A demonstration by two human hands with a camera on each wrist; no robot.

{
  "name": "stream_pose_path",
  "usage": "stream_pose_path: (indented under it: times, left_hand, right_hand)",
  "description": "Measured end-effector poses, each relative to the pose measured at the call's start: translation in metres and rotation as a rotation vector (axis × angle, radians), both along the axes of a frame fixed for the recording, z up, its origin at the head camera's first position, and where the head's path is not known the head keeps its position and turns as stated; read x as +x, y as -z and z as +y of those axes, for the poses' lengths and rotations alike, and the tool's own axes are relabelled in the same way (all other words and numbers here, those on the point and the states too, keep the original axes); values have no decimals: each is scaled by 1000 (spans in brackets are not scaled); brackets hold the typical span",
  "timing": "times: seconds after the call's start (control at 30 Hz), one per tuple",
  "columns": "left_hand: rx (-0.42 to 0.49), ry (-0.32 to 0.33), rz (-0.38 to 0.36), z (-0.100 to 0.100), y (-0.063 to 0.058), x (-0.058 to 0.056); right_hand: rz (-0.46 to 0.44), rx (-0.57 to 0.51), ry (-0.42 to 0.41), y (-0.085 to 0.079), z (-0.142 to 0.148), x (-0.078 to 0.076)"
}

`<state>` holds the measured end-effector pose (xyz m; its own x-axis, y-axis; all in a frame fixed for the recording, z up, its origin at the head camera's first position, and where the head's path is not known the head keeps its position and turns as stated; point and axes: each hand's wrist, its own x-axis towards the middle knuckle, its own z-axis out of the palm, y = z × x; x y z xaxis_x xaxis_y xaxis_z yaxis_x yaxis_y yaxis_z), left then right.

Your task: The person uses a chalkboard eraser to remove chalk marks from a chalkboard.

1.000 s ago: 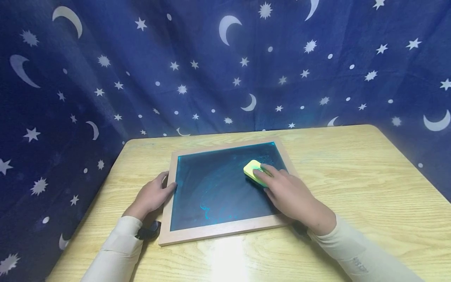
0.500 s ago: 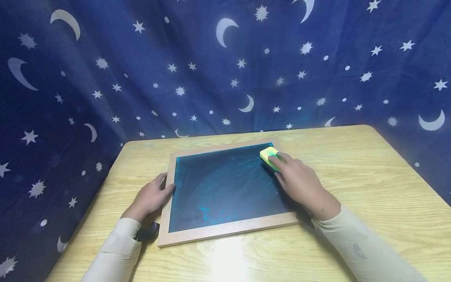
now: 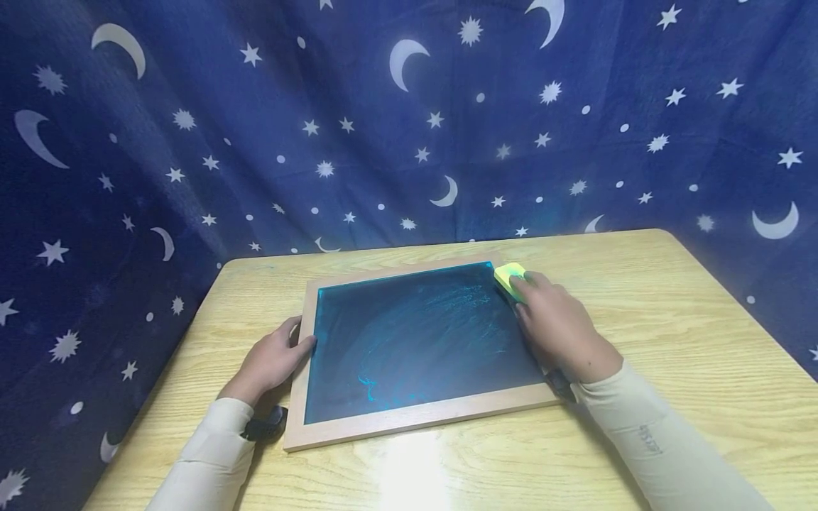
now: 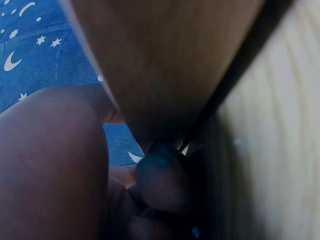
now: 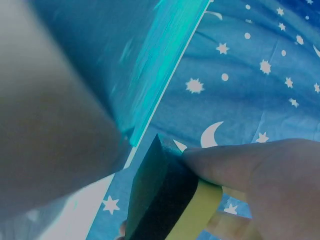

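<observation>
A small chalkboard [image 3: 409, 355] in a light wooden frame [image 3: 422, 415] lies on the table, with turquoise chalk smears and a few thin lines at its lower left. My left hand [image 3: 267, 362] grips the frame's left side, thumb on top; in the left wrist view the fingertips [image 4: 162, 182] reach under the frame's edge [image 4: 165, 65]. My right hand [image 3: 562, 330] holds a yellow chalkboard eraser [image 3: 509, 275] at the board's upper right, over the frame's right side. In the right wrist view the eraser's dark felt face [image 5: 162, 192] is tilted into sight beside the board's edge.
The wood-grain table [image 3: 652, 319] extends to the right of the board and in front of it. A dark blue curtain [image 3: 358, 85] with moons and stars hangs behind and at the left. Black wrist straps [image 3: 265, 424] show at the sleeves.
My right hand has moved the eraser from the board's right-centre up and right to its upper right edge. Smears now show where the hand was. My left hand keeps its hold on the frame.
</observation>
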<state>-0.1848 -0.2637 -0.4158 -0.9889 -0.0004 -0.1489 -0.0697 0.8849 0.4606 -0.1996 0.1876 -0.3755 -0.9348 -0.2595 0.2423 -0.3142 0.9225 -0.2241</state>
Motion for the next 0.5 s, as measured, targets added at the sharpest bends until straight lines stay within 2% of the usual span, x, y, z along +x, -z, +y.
stream_pose_path:
  times: [0.5]
  left_hand:
    - [-8,-3,-3,0,2,-1]
  right_hand:
    - [-24,-10,26,-7,27,-9]
